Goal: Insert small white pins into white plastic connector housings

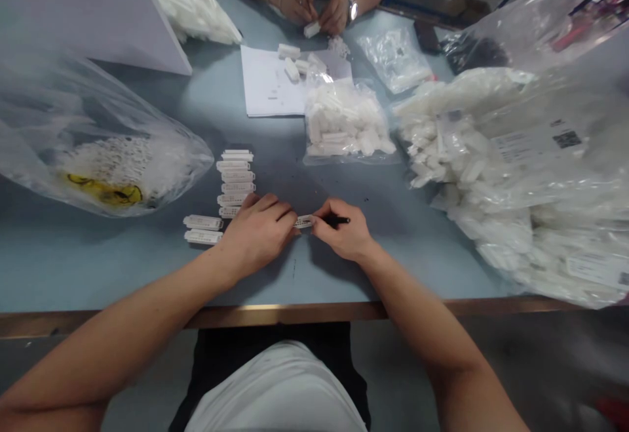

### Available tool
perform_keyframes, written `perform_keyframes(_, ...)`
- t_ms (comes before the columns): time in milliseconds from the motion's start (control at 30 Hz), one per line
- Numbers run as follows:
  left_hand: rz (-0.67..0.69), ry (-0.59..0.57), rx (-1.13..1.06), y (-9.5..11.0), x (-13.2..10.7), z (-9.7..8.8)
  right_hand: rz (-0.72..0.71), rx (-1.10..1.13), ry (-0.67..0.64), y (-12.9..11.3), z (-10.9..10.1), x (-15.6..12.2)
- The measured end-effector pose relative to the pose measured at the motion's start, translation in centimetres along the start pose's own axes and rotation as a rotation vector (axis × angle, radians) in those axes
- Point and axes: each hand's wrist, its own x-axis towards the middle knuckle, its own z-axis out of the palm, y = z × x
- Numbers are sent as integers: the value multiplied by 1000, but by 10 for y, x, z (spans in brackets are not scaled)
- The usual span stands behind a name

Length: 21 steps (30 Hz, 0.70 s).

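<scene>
My left hand (260, 229) is closed on one end of a small slotted white plastic piece (303, 221), low over the table. At the piece's other end, my right hand (341, 227) pinches a slim black tool (339, 220). The tool's back end sticks out past the fingers; its tip is too small to make out. Beside my left hand lies a column of similar white plastic pieces (236, 176), partly covered by the fingers. Two more such pieces (203, 230) lie to the left of that column.
A clear bag of small white parts (113, 163) lies left; a bag of white pieces (348, 117) lies ahead. Large bags (515, 176) fill the right. Across the table, a person's hands (319, 9) hold a white piece above paper (260, 91). The table edge (285, 314) is near me.
</scene>
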Motion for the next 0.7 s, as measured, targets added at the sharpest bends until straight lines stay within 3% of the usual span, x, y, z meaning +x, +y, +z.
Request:
perform_keyframes(200,-7,1,-17,0,0,1,-105,-113,-74,-4,0,-1)
perform_keyframes(433,-28,-5,-68,0,0,1,53,46,-18,3,-2,0)
perform_keyframes(700,-14,-4,-27,1,1,0,3,-27,-14,-2,2,3)
